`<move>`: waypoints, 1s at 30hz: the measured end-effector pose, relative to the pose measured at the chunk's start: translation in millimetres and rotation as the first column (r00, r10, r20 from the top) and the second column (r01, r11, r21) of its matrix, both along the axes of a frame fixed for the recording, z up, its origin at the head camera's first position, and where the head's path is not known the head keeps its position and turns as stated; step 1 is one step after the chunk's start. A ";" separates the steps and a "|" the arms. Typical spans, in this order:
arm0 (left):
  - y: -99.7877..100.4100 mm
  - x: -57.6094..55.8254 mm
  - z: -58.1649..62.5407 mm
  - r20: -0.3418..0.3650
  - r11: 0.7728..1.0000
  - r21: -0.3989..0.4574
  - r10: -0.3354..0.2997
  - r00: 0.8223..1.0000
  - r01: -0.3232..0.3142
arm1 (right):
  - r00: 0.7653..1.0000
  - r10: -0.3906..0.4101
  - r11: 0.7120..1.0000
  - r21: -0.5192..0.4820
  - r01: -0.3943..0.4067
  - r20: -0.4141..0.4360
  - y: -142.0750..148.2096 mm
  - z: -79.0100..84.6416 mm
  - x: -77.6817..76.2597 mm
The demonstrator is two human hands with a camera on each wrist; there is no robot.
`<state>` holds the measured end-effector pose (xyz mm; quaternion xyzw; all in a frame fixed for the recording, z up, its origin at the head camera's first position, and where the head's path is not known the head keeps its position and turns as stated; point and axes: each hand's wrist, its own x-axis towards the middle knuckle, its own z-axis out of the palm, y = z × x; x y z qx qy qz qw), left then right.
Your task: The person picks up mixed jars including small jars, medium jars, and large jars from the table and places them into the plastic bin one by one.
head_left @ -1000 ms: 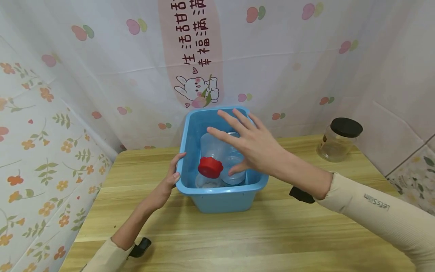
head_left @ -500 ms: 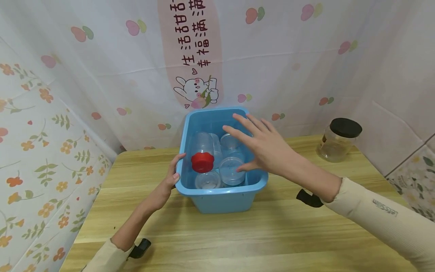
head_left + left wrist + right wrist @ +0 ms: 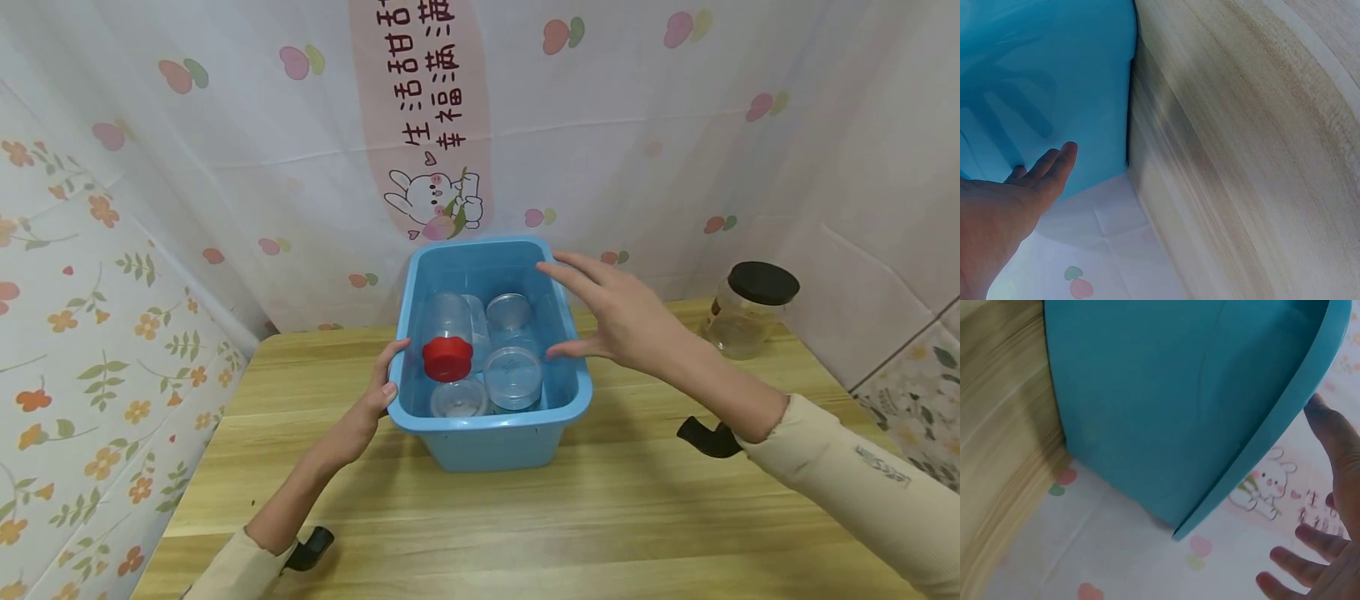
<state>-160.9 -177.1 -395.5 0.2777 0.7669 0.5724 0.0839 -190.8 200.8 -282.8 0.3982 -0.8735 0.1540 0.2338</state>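
Note:
In the head view, a blue plastic tub [image 3: 491, 442] stands on the table with clear plastic jars inside. My left hand [image 3: 367, 408] holds its left rim, thumb and one fingertip at the edge. Several straight fingers [image 3: 1054, 172] show beside the outer wall in the left wrist view. My right hand [image 3: 626, 317], fingers spread, is over the right rim and holds nothing. A jar with a red scalloped lid [image 3: 447, 359] lies at the left in the tub. Nearby are a clear round jar [image 3: 513, 379], a farther one [image 3: 509, 311] and a low container [image 3: 458, 399].
A clear jar with a black lid [image 3: 762, 283] stands on the wooden table [image 3: 525, 533] at the right, behind my right forearm. A patterned curtain [image 3: 300, 208] hangs close behind the tub. Another floral sheet [image 3: 105, 375] borders the table's left side.
The red-lidded jar has tipped left and settled in the tub. My right hand has moved right, from above the jars to the right rim. The left hand has stayed put.

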 end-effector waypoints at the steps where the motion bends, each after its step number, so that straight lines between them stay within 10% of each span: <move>1: -0.1 0.1 -0.2 -0.001 1.000 0.002 -0.002 1.000 0.002 | 1.000 -0.005 1.000 -0.015 0.005 0.010 2.7 -1.0 -0.5; 16: -1.0 0.6 -0.8 0.002 1.000 0.006 0.003 1.000 -0.003 | 0.999 0.047 0.969 -0.242 -0.039 0.028 39.1 -17.2 -10.1; 30: -0.2 0.7 0.3 0.008 1.000 0.005 0.006 1.000 -0.006 | 0.981 -0.154 0.948 -0.260 0.181 0.121 95.7 -43.6 -13.8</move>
